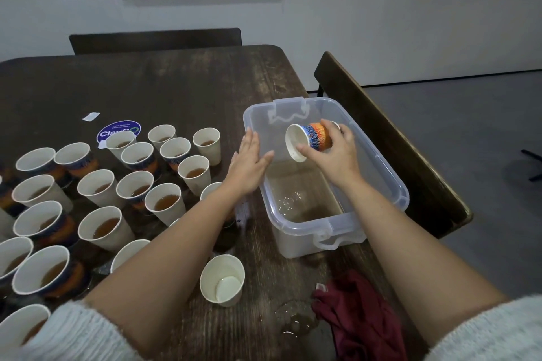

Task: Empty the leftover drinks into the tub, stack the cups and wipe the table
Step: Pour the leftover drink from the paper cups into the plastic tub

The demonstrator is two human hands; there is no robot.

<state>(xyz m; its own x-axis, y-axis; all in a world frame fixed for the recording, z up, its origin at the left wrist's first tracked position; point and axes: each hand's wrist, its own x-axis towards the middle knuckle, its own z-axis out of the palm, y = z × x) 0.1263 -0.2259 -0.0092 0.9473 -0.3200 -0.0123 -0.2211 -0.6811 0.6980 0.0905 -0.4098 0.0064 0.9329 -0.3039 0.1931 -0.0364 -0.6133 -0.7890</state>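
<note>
My right hand (337,155) grips a patterned paper cup (308,141), tipped on its side over the clear plastic tub (393,184), its mouth facing left and looking empty. Brown liquid ripples in the tub's bottom. My left hand (249,164) hovers flat and open by the tub's left wall, holding nothing. Several paper cups with brown drink (164,202) crowd the left half of the dark wooden table (181,91). One empty cup (223,278) stands alone near the front.
A dark red cloth (360,313) lies crumpled at the front right beside a small spill puddle (296,322). A round blue sticker (118,130) and a white scrap (91,116) sit behind the cups. Chairs stand at the far side and at the right edge (381,132).
</note>
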